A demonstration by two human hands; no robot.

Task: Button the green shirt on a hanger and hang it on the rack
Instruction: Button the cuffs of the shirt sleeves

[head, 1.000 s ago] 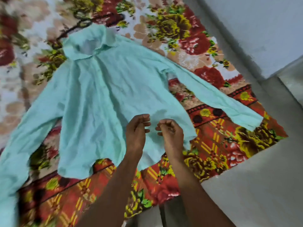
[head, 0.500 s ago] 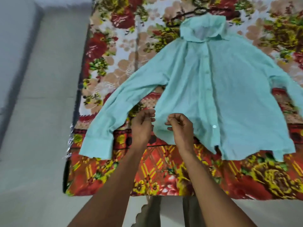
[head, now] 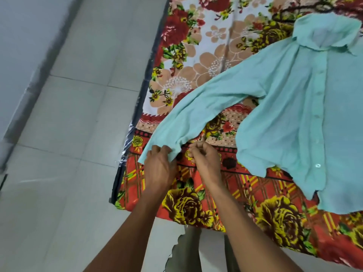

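Your left hand [head: 159, 165] is pinching the cuff [head: 157, 148] at the bed's [head: 196, 46] left edge; your right hand [head: 204, 160] is curling empty, risking dragging the green shirt [head: 284, 114] off.

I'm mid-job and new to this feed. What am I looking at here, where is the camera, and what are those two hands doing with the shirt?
There is no machine: these are a person's two bare hands, filmed by one wide-angle camera worn on the head, looking forward and down. So there is only this one view, and the arms come in from the bottom edge.

A green shirt lies spread flat on a flowered bedspread, beside a tiled floor. A dark hanger shows above the collar. The front looks buttoned for most of its length.

The left hand grips the cuff of one sleeve. The right hand is curled just beside that cuff; whether it pinches the cloth I cannot tell. No rack is in view.
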